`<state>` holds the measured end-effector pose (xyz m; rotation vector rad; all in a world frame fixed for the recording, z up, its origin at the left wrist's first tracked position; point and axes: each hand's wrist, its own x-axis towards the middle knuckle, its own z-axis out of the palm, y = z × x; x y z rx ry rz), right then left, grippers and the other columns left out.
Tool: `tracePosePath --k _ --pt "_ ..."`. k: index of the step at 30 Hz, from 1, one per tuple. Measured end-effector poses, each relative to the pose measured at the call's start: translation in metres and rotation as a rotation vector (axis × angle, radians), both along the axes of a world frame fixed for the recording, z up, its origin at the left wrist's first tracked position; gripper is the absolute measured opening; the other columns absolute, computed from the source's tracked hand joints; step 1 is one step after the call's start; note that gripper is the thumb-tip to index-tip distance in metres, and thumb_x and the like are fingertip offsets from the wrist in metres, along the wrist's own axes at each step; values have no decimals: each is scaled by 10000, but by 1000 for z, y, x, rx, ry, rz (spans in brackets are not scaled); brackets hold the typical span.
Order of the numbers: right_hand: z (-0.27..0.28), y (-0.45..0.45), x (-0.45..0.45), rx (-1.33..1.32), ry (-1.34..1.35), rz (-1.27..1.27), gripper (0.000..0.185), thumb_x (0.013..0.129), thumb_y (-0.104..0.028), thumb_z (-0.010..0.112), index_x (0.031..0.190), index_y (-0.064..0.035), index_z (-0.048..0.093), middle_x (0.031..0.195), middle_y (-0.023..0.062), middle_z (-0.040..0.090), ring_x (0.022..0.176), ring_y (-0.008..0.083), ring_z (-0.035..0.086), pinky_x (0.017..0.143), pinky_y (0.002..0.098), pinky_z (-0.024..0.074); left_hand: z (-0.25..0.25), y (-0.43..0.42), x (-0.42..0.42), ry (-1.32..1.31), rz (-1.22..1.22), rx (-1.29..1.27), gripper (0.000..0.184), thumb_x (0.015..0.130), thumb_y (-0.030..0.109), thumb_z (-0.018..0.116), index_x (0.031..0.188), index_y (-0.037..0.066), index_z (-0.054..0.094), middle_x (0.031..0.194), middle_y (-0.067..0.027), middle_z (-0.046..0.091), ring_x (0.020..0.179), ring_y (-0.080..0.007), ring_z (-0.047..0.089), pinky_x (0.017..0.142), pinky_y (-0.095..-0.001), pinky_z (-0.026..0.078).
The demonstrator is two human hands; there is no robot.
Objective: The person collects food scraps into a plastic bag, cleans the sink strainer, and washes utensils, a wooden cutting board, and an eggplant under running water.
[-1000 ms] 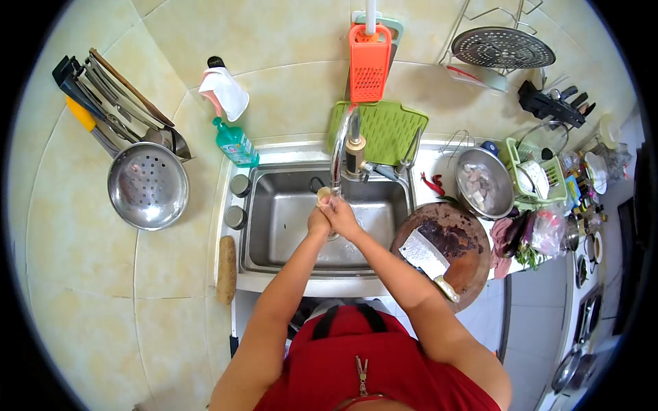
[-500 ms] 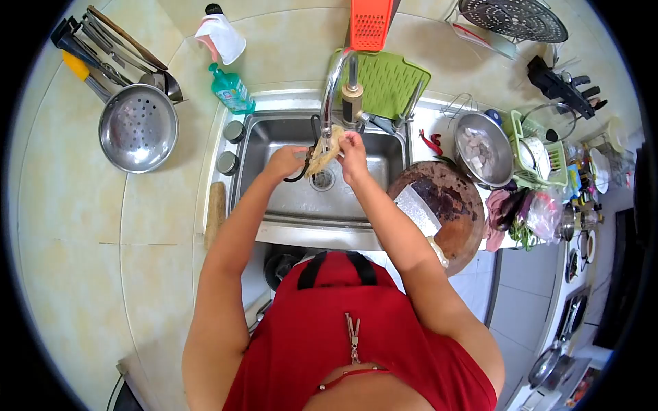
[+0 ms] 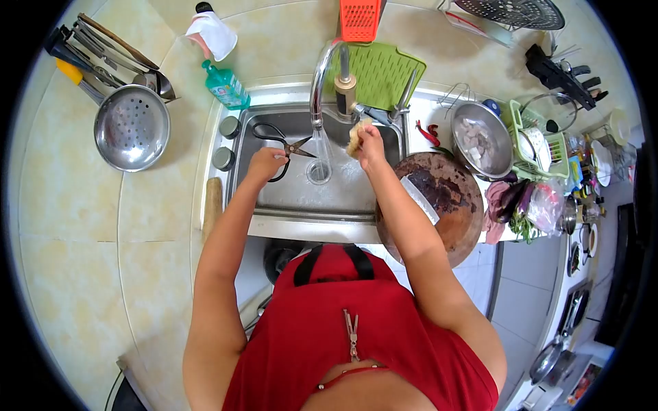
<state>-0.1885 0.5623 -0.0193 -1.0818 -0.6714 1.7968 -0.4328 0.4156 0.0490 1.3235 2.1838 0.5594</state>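
My left hand (image 3: 266, 165) is closed on a pair of black-handled scissors (image 3: 296, 147) over the left half of the sink. Their blades are parted and point right, toward the running water. My right hand (image 3: 371, 146) grips a tan, rough loofah-like scrubber (image 3: 356, 138) right of the stream, apart from the scissors. Water falls from the curved faucet (image 3: 320, 82) between my two hands onto the drain area of the steel sink (image 3: 274, 202). My fingers partly cover the scrubber.
Right of the sink are a round chopping board (image 3: 456, 229) with a cleaver (image 3: 419, 198), red chillies (image 3: 428, 133) and a metal bowl (image 3: 482, 140) of pale chunks. A green soap bottle (image 3: 225, 85), two jars (image 3: 223, 158) and a perforated steel bowl (image 3: 132, 128) stand left.
My right hand has drawn the scrubber away from the scissors to the right, out of the water. My left hand has shifted left and down with the scissors, now seen with parted blades.
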Motion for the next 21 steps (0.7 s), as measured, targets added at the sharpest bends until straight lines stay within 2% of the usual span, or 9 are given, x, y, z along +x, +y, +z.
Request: tracePosePath --k 2,5,6,9,11,12,16,19,21 --pt "-16 -4 -2 109 -82 -11 97 834 -69 587 929 -86 578 846 0 571 752 120 543 683 267 449 12 1 5 64 -40 -54 258 724 282 710 940 143 727 908 -153 685 880 -318 646 788 -388 494" --pt "0 -29 -10 277 -347 154 105 793 -71 622 893 -84 592 797 -11 563 727 117 538 653 273 448 13 4 18 179 -109 11 243 725 276 707 941 167 729 915 -153 681 893 -329 637 795 -397 496" --pt "0 -35 -16 305 -391 201 88 761 -68 627 846 -62 606 760 28 581 695 160 559 643 303 460 15 6 26 147 -104 -26 243 725 274 706 940 163 729 927 -154 679 901 -327 635 800 -395 495" --pt "-2 -51 -25 747 -623 285 87 761 -62 626 848 -52 624 795 103 607 710 247 594 663 345 475 12 14 43 14 -103 -91 247 724 268 704 939 148 729 956 -159 674 921 -322 633 813 -388 490" --pt "2 -64 -29 916 -712 228 74 768 -69 630 841 -53 635 828 137 604 746 297 601 676 376 479 -16 17 44 -124 -109 -70 254 724 266 702 940 135 728 964 -167 672 926 -321 632 821 -385 486" --pt "3 -66 -28 1001 -757 198 69 772 -73 631 837 -54 641 845 154 603 764 322 604 683 392 482 -4 15 53 -57 -103 -69 264 717 252 708 938 109 726 951 -175 674 910 -319 638 826 -377 479" --pt "7 -69 -20 838 -915 197 63 783 -86 637 844 -75 650 858 134 602 786 340 607 703 423 485 -16 11 52 -117 -96 -100 267 715 244 707 936 95 725 935 -176 678 894 -315 641 817 -368 477" --pt "10 -75 -24 993 -819 162 60 786 -95 637 844 -89 652 862 129 605 771 344 605 691 427 484 -25 11 49 -215 -43 -82 264 720 245 700 936 95 725 930 -174 679 885 -310 643 809 -360 478" --pt "6 -73 -19 948 -1017 177 61 801 -119 627 847 -81 635 863 129 601 783 339 601 685 426 476 -26 10 49 -212 -25 -80 264 723 245 695 938 94 724 927 -173 680 878 -311 645 803 -356 480"
